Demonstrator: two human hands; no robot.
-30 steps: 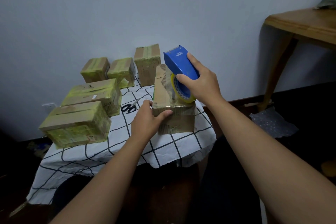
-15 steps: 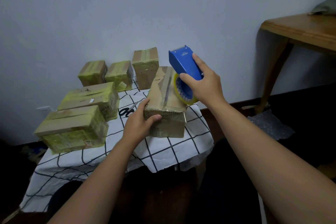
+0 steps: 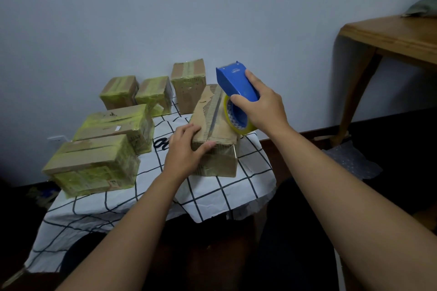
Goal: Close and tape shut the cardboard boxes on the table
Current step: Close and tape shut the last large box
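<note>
Left hand grips worn brown box; right hand grips blue tape dispenser.

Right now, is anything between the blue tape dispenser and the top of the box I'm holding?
Nothing visible. The blue tape dispenser, gripped by the right hand, sits right at the plain brown cardboard box; the left hand holds its near left corner, off the seam.

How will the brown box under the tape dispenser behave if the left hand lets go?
The box looks tilted, so it would probably drop flat. Its torn, worn cardboard likely flexes under the tape dispenser. The left hand steadies it.
</note>
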